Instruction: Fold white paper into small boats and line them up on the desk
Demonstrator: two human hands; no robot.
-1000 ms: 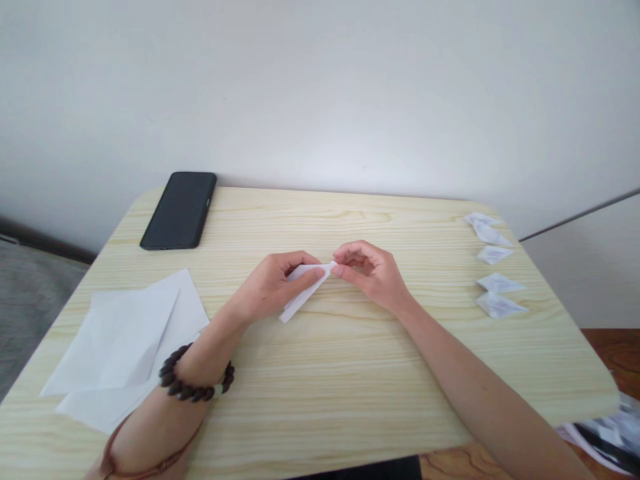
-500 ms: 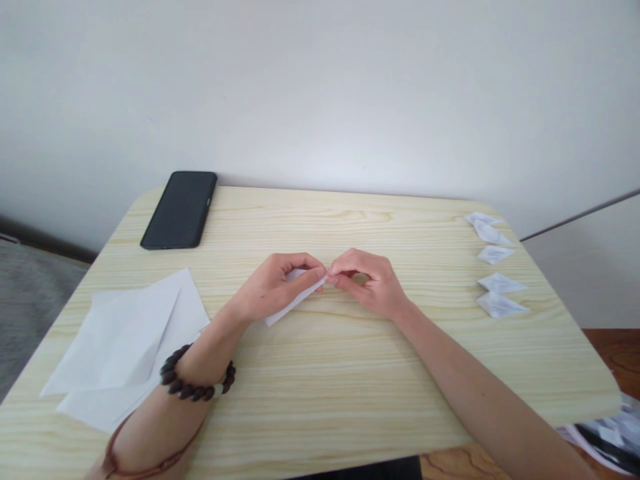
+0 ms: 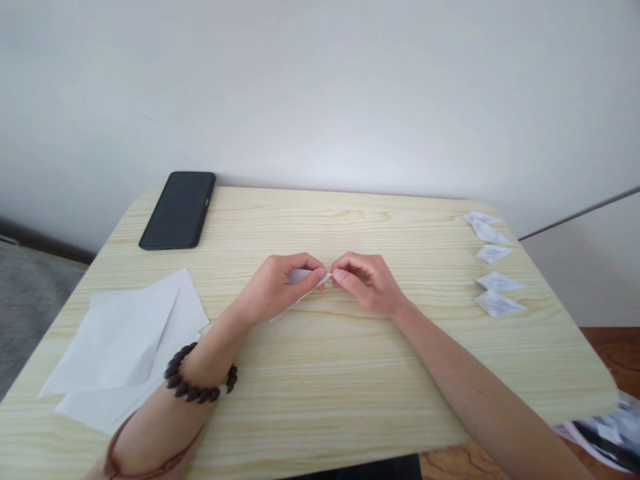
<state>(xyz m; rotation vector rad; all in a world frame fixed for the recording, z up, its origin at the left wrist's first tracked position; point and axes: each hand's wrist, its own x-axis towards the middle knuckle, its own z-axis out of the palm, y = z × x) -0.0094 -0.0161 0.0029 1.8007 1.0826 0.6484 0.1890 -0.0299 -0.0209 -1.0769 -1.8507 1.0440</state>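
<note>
A folded piece of white paper (image 3: 299, 275) is pinched between the thumb and fingers of my left hand (image 3: 274, 288), above the middle of the table. Part of the paper is covered by that hand; a thin edge slants down below it. My right hand (image 3: 367, 283) has its thumb and fingertips closed on the paper's pointed right tip, close to the left fingertips. A bead bracelet (image 3: 190, 390) circles my left wrist.
Loose white sheets (image 3: 115, 340) overlap on the table's left side. A dark phone (image 3: 179, 210) lies at the back left. Several folded white paper pieces (image 3: 494, 253) form a column at the right. The wooden table (image 3: 340, 393) meets a pale wall (image 3: 330, 93) behind.
My right hand has shifted its pinch at the paper's tip, its thumb now lying more on top. The paper has turned a little, and less of its lower edge shows.
</note>
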